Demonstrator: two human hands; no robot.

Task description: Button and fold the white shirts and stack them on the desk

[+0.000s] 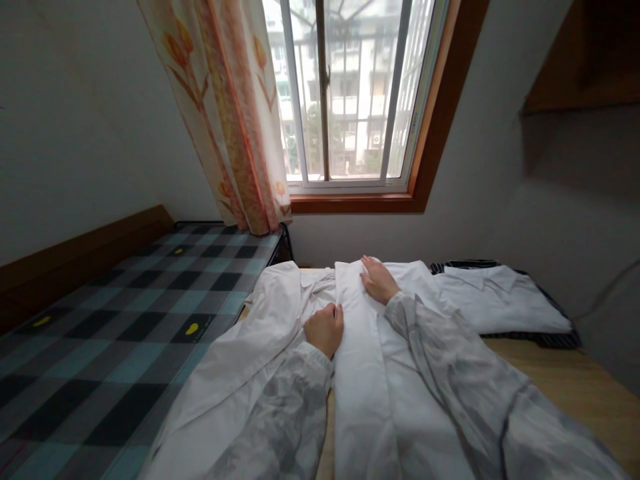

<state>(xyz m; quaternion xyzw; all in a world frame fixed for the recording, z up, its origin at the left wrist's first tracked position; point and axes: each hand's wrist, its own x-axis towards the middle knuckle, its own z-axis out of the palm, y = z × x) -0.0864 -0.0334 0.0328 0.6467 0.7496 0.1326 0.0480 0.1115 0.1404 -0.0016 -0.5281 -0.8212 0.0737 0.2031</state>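
Note:
A white garment (365, 373) lies spread over a light wooden table, its front parted by a narrow gap low in the middle. My left hand (325, 330) is closed, with its thumb and curled fingers at the edge of the front strip left of centre; it pinches the white cloth there. My right hand (380, 280) lies on the upper part of the garment, palm down, with its fingers stretched out on the cloth near the far edge. Both forearms, in grey patterned sleeves, rest over the garment.
Folded white clothing (505, 300) lies on dark striped cloth at the right on the wooden table (580, 380). A bed with a checked cover (150, 327) stands left. Behind are a flowered curtain (240, 120) and a barred window (355, 93). A brown cabinet (590, 60) hangs upper right.

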